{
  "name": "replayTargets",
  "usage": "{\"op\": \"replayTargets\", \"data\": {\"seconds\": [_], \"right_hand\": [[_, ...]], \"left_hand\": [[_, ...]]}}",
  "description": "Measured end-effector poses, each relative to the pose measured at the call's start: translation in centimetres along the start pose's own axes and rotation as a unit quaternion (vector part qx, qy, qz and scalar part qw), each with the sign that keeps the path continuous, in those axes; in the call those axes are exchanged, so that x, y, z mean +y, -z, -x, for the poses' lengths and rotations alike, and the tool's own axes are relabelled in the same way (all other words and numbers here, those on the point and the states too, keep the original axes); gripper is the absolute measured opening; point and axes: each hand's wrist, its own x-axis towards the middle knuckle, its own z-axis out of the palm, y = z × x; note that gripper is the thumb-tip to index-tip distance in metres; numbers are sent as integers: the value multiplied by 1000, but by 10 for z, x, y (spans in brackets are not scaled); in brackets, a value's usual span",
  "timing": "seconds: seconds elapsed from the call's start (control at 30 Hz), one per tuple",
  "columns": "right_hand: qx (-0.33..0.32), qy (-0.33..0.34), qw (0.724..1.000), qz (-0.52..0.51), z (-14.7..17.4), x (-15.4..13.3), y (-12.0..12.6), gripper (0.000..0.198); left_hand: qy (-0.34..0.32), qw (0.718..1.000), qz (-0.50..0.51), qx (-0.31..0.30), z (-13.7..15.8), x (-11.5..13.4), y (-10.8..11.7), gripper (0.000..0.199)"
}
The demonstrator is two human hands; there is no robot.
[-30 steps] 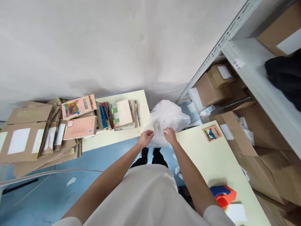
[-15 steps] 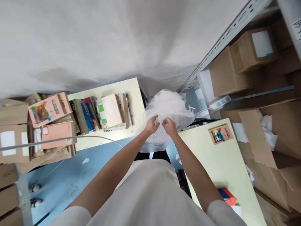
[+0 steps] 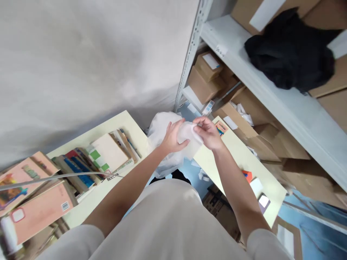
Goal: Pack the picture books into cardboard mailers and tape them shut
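A translucent white plastic sheet or small bag (image 3: 190, 139) is stretched between my hands at the centre. My right hand (image 3: 210, 134) pinches its upper right edge between thumb and fingers. On its left side my left hand (image 3: 172, 138) has thumb and fingers spread wide, touching or close to the sheet; I cannot tell which. Below and to the left bulges a large white plastic bag (image 3: 158, 130), partly covered by my left hand and forearm. What the large bag holds cannot be made out.
At left, a pale table (image 3: 121, 121) bears a row of books (image 3: 78, 166) and pink-covered books (image 3: 43, 213). A second table (image 3: 233, 155) on the right carries a small booklet (image 3: 221, 128) and a phone (image 3: 263, 202). Shelving (image 3: 271, 90) with cardboard boxes (image 3: 206, 85) and black cloth (image 3: 292, 54) rises beyond.
The view has swung right. My hands have gone from close together over the large bag to apart, with the translucent sheet raised between them and my right hand gripping it.
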Motion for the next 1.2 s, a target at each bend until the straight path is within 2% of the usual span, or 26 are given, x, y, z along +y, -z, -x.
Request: {"op": "replayTargets", "data": {"seconds": [0.1, 0.17, 0.27, 0.37, 0.43, 0.5, 0.57, 0.63, 0.7, 0.73, 0.83, 0.93, 1.0, 1.07, 1.13, 1.2], "right_hand": [[76, 79, 994, 14, 1, -54, 0, 27], [112, 102, 988, 24, 13, -83, 7, 31], [144, 100, 984, 36, 46, -108, 28, 37], [153, 66, 986, 29, 85, -110, 56, 42], [152, 48, 987, 17, 108, -103, 73, 40], [137, 29, 990, 19, 126, -94, 88, 37], [120, 2, 992, 38, 144, -85, 102, 35], [136, -24, 989, 62, 162, -78, 117, 37], [192, -42, 977, 80, 182, -69, 135, 44], [221, -51, 970, 83, 193, -64, 145, 49], [269, -86, 957, 68, 226, -44, 181, 58], [310, -116, 942, 63, 255, -16, 217, 44], [344, -122, 927, 85, 266, 7, 233, 41], [343, -135, 923, 107, 268, 32, 237, 53], [307, -150, 935, 95, 263, 57, 231, 66], [278, -151, 948, 31, 255, 80, 221, 59]], "left_hand": [[-111, 994, 1, -14, -24, 33, 30, 123], [-136, 990, -16, -21, -35, 54, 44, 135], [-131, 990, -7, -40, -45, 77, 51, 127], [-139, 984, 42, -102, -54, 94, 40, 113], [-159, 964, 112, -178, -61, 108, 21, 106], [-172, 926, 198, -270, -67, 125, -5, 96], [-163, 891, 238, -351, -71, 140, -34, 77], [-142, 877, 197, -414, -74, 149, -58, 51], [-121, 874, 112, -457, -79, 151, -77, 28], [-112, 874, 67, -468, -82, 149, -85, 24], [-81, 870, -32, -485, -92, 136, -103, 32], [-27, 846, -78, -527, -98, 121, -123, 34], [7, 839, -61, -541, -97, 116, -139, 35], [24, 842, -6, -540, -94, 118, -159, 31], [37, 842, 53, -536, -91, 125, -180, 27], [53, 846, 79, -524, -89, 133, -198, 28]]}}
